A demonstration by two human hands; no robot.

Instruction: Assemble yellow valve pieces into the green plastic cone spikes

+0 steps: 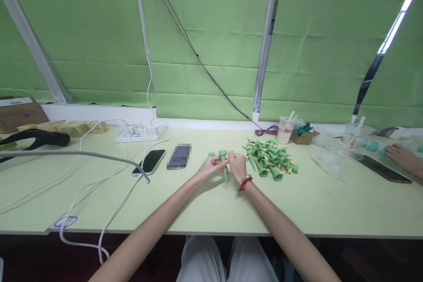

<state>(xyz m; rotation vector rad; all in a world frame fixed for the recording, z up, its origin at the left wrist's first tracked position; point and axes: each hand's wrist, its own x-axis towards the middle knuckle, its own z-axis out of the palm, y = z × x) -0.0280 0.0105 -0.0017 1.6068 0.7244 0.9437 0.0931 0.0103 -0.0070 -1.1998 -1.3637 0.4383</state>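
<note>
My left hand point(213, 166) and my right hand point(237, 165) meet over the pale green table point(211, 211), both gripping one green cone-shaped plastic spike point(224, 164) that points down. A second green piece point(210, 155) peeks out behind my left fingers. A red bead bracelet point(245, 182) circles my right wrist. Just right of my hands lies a pile of several green spikes with yellow tips point(271, 158).
Two phones point(150, 161) point(179, 157) lie left of my hands, near a white power strip point(139, 134) and trailing cables. A drink cup point(286, 129), small box and plastic bags sit at the back right. Another person's hand point(403, 157) rests at the far right beside a dark phone point(385, 169).
</note>
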